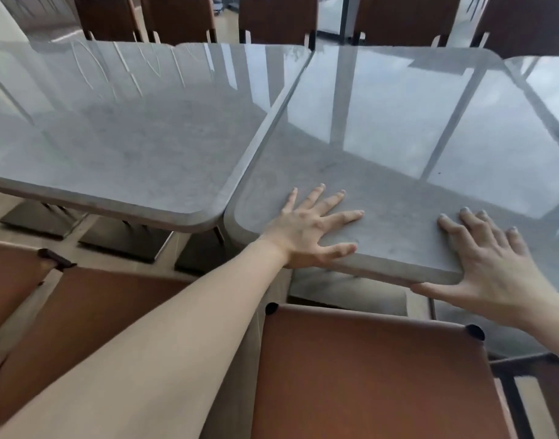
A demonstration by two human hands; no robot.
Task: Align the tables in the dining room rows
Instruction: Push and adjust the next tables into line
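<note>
Two grey stone-look tables stand side by side. The right table [398,147] has its near edge closer to me than that of the left table [123,137], and a narrow seam runs between them. My left hand [309,226] lies flat on the right table's near left corner with fingers spread. My right hand [490,264] rests on the same table's near edge, fingers spread on top and the thumb along the edge's side face.
A brown chair seat [366,375] sits right below the table edge in front of me, another brown chair [91,321] to its left. Several brown chair backs [278,17] line the far side. Dark table bases [123,242] stand on the pale floor.
</note>
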